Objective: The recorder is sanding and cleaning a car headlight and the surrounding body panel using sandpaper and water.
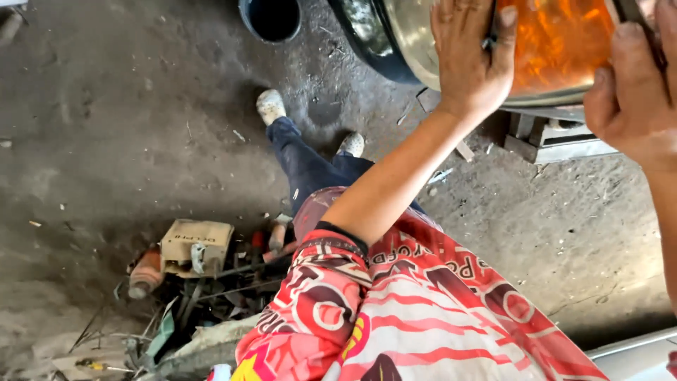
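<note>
A vehicle lamp with an orange lens and a shiny chrome rim fills the top of the view. My left hand lies spread against the lamp's left part, the thumb hooked over a dark edge by the lens. My right hand is at the right edge, fingers closed round a thin dark tool that points up at the lens. My red patterned sleeve and shirt cover the lower middle.
On the dirt floor below stand my legs in dark trousers with pale shoes. A cardboard box, an orange can and several loose tools lie at lower left. Metal blocks sit under the lamp. A dark round container is at the top.
</note>
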